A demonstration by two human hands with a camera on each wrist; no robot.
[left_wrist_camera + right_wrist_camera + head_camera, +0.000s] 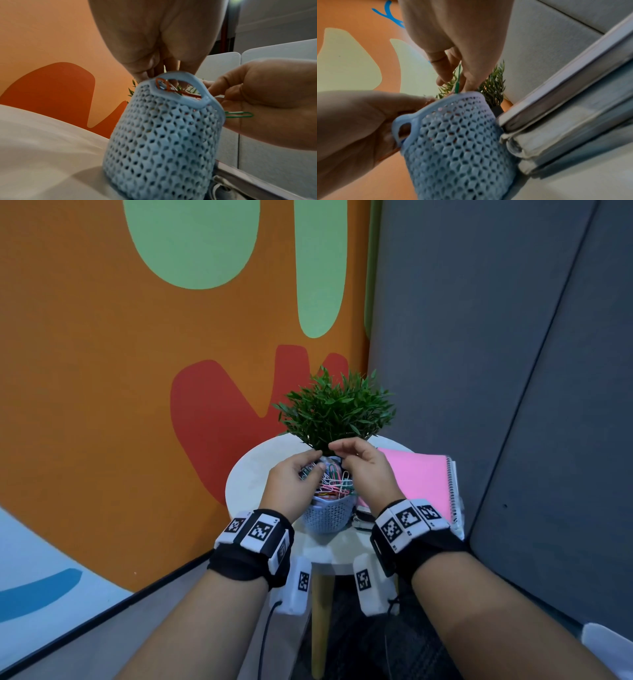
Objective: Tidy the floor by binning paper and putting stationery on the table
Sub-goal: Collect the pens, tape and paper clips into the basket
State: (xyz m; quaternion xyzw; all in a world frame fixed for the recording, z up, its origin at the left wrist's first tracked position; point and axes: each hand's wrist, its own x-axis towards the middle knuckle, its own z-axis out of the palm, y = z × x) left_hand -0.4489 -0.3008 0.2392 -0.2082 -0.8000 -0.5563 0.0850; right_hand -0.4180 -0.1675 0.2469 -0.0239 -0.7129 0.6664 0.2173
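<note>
Overhead, the orange wall with green and red painted shapes (pixel 102 371) fills the upper left, a grey padded panel (pixel 496 354) the right. Lower centre stands a small round white table (pixel 253 474) bearing an upright pale-blue perforated plastic basket (pixel 327 517) heaped with coloured paper clips (pixel 334 479), long axis vertical. The left hand (pixel 294 484) grips clips above it; the right hand (pixel 364 470) pinches a green paper clip (pixel 458 79), held upright.

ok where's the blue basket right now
In the head view the blue basket stands on the round white table, in front of the plant and left of the pink notebook, under both hands.
</note>
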